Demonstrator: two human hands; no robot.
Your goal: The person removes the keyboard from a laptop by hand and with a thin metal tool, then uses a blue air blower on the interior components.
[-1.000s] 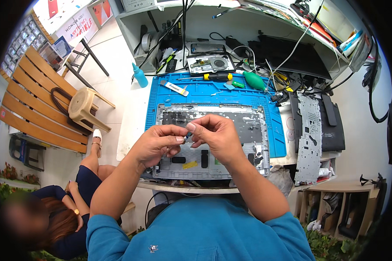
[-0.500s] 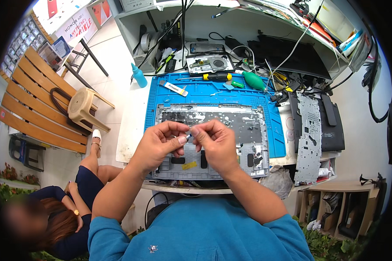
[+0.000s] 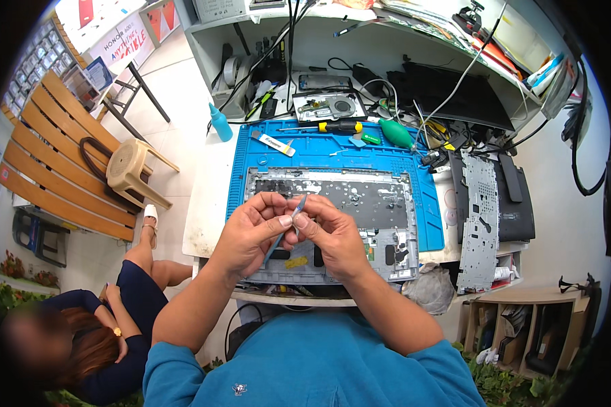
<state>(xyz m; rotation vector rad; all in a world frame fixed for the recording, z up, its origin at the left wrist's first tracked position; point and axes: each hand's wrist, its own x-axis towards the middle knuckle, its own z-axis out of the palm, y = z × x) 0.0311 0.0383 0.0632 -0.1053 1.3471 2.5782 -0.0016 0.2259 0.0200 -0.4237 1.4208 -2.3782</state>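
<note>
Over the laptop's grey casing, my left hand (image 3: 256,224) and my right hand (image 3: 332,237) meet with fingertips close together. Between them is a thin, flat blue-grey strip (image 3: 274,249), slanting from its pointed upper end down toward the left palm. Both hands are closed, thumb and fingers pinching it near its upper part. Its kind is not clear; it may be a flat ribbon cable. Beneath lies the open laptop casing (image 3: 370,210), with a dark inner panel, screw posts and a yellow sticker (image 3: 296,262). My fingers hide part of the strip and casing.
The casing rests on a blue repair mat (image 3: 428,210). Behind it lie a yellow-black screwdriver (image 3: 339,127), a green air blower (image 3: 396,133) and a blue bottle (image 3: 220,123). A perforated metal plate (image 3: 480,217) leans at right. A seated person (image 3: 95,332) is at lower left.
The strip now shows much more of its length, slanting between my hands; before, only a small blue-and-white end showed. My right hand has turned slightly and lies lower.
</note>
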